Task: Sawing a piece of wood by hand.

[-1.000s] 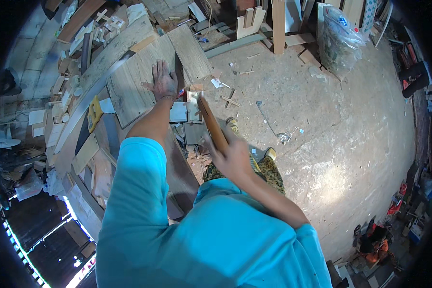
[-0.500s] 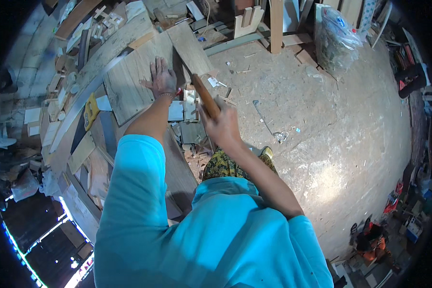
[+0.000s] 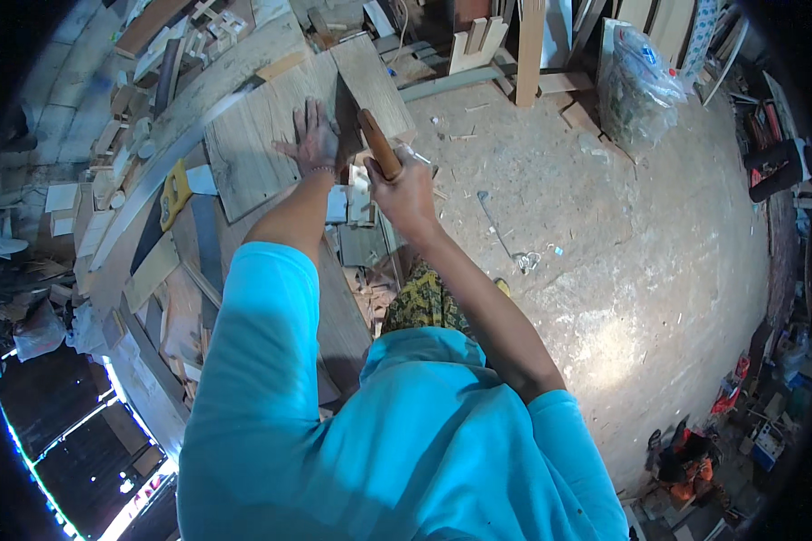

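My left hand [image 3: 314,144] lies with fingers spread on a grey wood-grain board [image 3: 248,158]. My right hand [image 3: 404,194] is closed on a brown wooden handle [image 3: 374,135], which points forward over the right edge of that board, by a narrower board [image 3: 370,77]. What is at the handle's far end is too dark to make out. Small pale wood pieces [image 3: 359,203] lie beneath and left of my right hand. A yellow-handled saw [image 3: 176,189] rests to the left of the board.
Piled offcuts [image 3: 216,27] cover the left side. Planks [image 3: 527,63] and a filled clear plastic bag [image 3: 639,95] stand at the back. The concrete floor [image 3: 622,252] carries scraps and a thin metal rod [image 3: 496,225]. Clutter [image 3: 686,460] sits at lower right.
My right hand has moved forward, up the picture, with the wooden handle, bringing it farther over the boards. My left hand stays spread on the board.
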Action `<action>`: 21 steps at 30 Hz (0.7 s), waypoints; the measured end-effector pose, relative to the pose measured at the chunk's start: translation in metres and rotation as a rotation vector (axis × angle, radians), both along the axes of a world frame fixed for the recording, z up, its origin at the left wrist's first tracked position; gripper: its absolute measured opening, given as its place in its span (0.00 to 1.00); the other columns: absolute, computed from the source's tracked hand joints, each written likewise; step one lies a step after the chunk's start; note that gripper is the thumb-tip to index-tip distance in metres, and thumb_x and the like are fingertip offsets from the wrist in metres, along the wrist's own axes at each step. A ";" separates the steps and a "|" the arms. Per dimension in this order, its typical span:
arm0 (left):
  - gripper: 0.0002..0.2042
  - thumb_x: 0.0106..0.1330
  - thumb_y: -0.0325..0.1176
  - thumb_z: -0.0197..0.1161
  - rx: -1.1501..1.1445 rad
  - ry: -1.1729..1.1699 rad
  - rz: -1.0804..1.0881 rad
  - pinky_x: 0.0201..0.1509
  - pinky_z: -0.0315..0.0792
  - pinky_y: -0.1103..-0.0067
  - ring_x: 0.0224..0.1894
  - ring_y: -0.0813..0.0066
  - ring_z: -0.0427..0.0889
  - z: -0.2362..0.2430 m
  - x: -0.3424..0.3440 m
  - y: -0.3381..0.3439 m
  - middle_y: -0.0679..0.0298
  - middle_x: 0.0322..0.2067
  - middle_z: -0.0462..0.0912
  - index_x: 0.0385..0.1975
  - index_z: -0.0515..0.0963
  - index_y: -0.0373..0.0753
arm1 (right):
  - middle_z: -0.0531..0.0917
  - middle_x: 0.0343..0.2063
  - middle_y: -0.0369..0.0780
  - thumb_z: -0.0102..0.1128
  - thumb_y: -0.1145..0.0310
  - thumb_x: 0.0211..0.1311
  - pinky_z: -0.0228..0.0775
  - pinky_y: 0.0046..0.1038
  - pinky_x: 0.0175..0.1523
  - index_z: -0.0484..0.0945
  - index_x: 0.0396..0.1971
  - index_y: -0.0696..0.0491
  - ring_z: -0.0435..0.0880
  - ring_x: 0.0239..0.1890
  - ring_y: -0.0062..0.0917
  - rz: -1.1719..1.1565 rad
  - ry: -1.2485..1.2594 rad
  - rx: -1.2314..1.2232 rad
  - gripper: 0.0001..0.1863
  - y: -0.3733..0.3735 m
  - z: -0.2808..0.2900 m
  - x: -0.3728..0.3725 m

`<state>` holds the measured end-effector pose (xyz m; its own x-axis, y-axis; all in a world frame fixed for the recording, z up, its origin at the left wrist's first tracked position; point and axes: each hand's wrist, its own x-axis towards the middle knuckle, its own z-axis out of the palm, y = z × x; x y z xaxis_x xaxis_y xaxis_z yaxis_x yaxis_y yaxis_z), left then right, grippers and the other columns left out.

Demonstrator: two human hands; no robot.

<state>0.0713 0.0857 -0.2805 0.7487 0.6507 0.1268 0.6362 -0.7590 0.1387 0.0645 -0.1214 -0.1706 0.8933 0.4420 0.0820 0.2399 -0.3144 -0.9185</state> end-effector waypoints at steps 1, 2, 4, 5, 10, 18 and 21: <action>0.27 0.63 0.48 0.42 0.008 -0.032 0.006 0.56 0.29 0.34 0.68 0.68 0.43 0.005 0.000 -0.003 0.74 0.67 0.44 0.63 0.53 0.50 | 0.76 0.18 0.52 0.61 0.67 0.51 0.66 0.36 0.26 0.73 0.25 0.63 0.76 0.21 0.47 0.014 -0.006 -0.006 0.13 -0.013 0.008 -0.011; 0.27 0.63 0.47 0.41 -0.006 0.015 0.034 0.56 0.29 0.34 0.68 0.68 0.43 0.011 0.002 -0.006 0.74 0.67 0.44 0.63 0.53 0.50 | 0.76 0.17 0.52 0.61 0.67 0.51 0.66 0.35 0.26 0.73 0.25 0.62 0.76 0.20 0.45 0.015 -0.073 0.034 0.12 -0.025 0.019 -0.019; 0.26 0.64 0.45 0.40 -0.055 0.120 0.082 0.56 0.29 0.34 0.68 0.68 0.43 0.020 -0.005 -0.023 0.74 0.67 0.44 0.63 0.53 0.50 | 0.75 0.16 0.50 0.61 0.67 0.51 0.65 0.32 0.25 0.73 0.26 0.62 0.76 0.18 0.37 0.086 0.122 0.034 0.12 -0.074 0.041 -0.054; 0.26 0.64 0.44 0.40 -0.040 0.122 0.092 0.56 0.29 0.34 0.68 0.68 0.43 0.026 0.000 -0.025 0.74 0.67 0.45 0.63 0.53 0.49 | 0.75 0.16 0.50 0.61 0.67 0.52 0.65 0.32 0.24 0.73 0.26 0.62 0.76 0.17 0.35 0.009 0.154 0.030 0.12 -0.088 0.048 -0.057; 0.26 0.64 0.42 0.39 0.072 0.117 0.090 0.56 0.30 0.35 0.68 0.69 0.43 0.019 0.005 -0.021 0.73 0.66 0.45 0.63 0.52 0.47 | 0.75 0.15 0.49 0.60 0.69 0.51 0.66 0.31 0.25 0.74 0.25 0.62 0.76 0.17 0.33 -0.012 0.111 0.016 0.11 -0.064 0.028 -0.031; 0.28 0.62 0.44 0.43 -0.186 -0.152 -0.032 0.57 0.30 0.36 0.68 0.67 0.42 -0.010 0.008 0.004 0.73 0.67 0.45 0.63 0.51 0.48 | 0.76 0.16 0.49 0.61 0.69 0.51 0.66 0.31 0.27 0.74 0.26 0.63 0.77 0.18 0.32 0.011 -0.008 0.030 0.11 -0.015 0.009 -0.006; 0.29 0.61 0.44 0.42 0.021 0.128 0.094 0.57 0.29 0.36 0.68 0.67 0.41 0.010 0.004 -0.015 0.73 0.66 0.45 0.64 0.51 0.48 | 0.76 0.16 0.47 0.61 0.70 0.51 0.65 0.28 0.26 0.73 0.26 0.63 0.75 0.19 0.23 0.046 0.187 -0.007 0.11 -0.072 0.041 -0.055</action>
